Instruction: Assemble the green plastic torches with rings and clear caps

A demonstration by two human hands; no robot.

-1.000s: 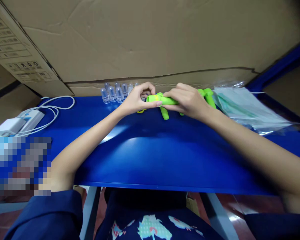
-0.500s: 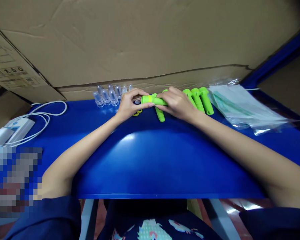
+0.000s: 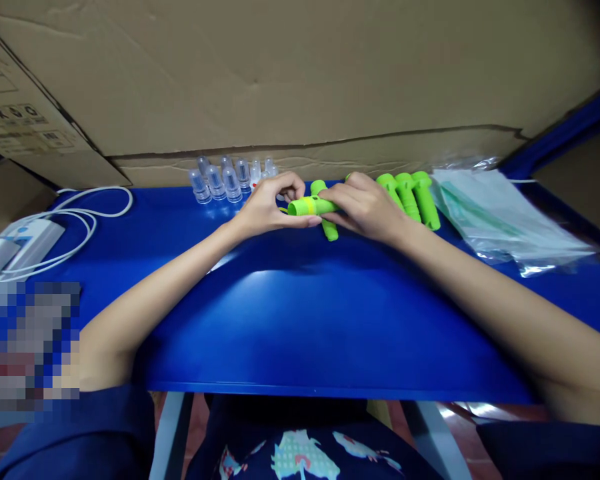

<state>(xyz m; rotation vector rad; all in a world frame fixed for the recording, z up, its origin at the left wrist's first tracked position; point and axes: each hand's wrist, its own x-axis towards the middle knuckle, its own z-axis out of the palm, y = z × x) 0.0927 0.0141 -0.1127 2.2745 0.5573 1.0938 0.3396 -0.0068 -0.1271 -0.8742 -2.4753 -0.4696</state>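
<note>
A light-green plastic tube (image 3: 300, 208) with a threaded open end and a yellow ring lies sideways between my hands above the table. My right hand (image 3: 363, 203) is closed around its right part. My left hand (image 3: 275, 205) is at the threaded end, thumb along the tube's near side and fingers curled behind it. Beneath the held tube, a second green tube (image 3: 331, 231) lies on the table, partly covered. Part of a yellow ring (image 3: 283, 210) shows by my left hand. Several clear bottle-shaped plastic pieces (image 3: 231, 187) stand behind my left hand.
Several more green tubes (image 3: 424, 200) lie right of my right hand, beside clear plastic bags (image 3: 510, 213). White cables (image 3: 93, 230) and a white power adapter (image 3: 35, 243) are on the left. A cardboard wall (image 3: 280, 80) closes off the back of the blue table (image 3: 300, 320).
The view has shifted slightly. My left fingers have lifted and curled away from the threaded end, while the thumb has slid farther right along the tube. My right hand keeps its hold.
</note>
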